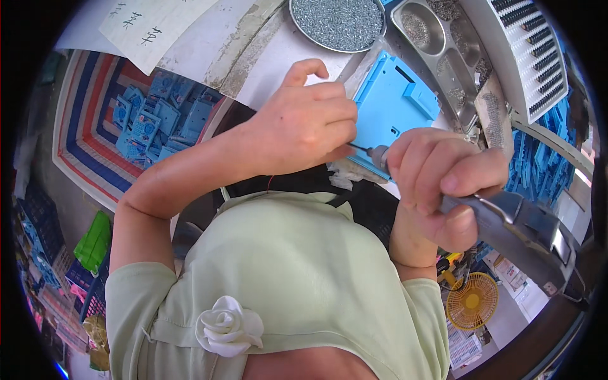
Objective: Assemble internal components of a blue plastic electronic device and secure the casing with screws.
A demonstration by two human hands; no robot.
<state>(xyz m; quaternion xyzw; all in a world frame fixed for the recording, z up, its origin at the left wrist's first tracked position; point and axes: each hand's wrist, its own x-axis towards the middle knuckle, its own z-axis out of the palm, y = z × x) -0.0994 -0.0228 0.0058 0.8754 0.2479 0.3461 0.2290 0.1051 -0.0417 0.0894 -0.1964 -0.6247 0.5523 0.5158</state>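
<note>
A grey electric screwdriver [506,221] is gripped in my right hand [446,177], its thin bit pointing left. My left hand [310,123] is curled at the bit's tip, with one finger raised and crooked. Whatever its lower fingers pinch is hidden behind the hand. Under and just beyond both hands, a light-blue plastic housing [392,104] lies on the table, showing a slot and small openings. A round metal dish [339,22] full of small silvery screws stands beyond the left hand.
A metal tray [437,54] with compartments of small parts stands at the far right, beside a white rack [538,57] of dark pieces. At left, a striped bag [79,120] holds several blue plastic parts. A yellow round basket [472,301] sits lower right.
</note>
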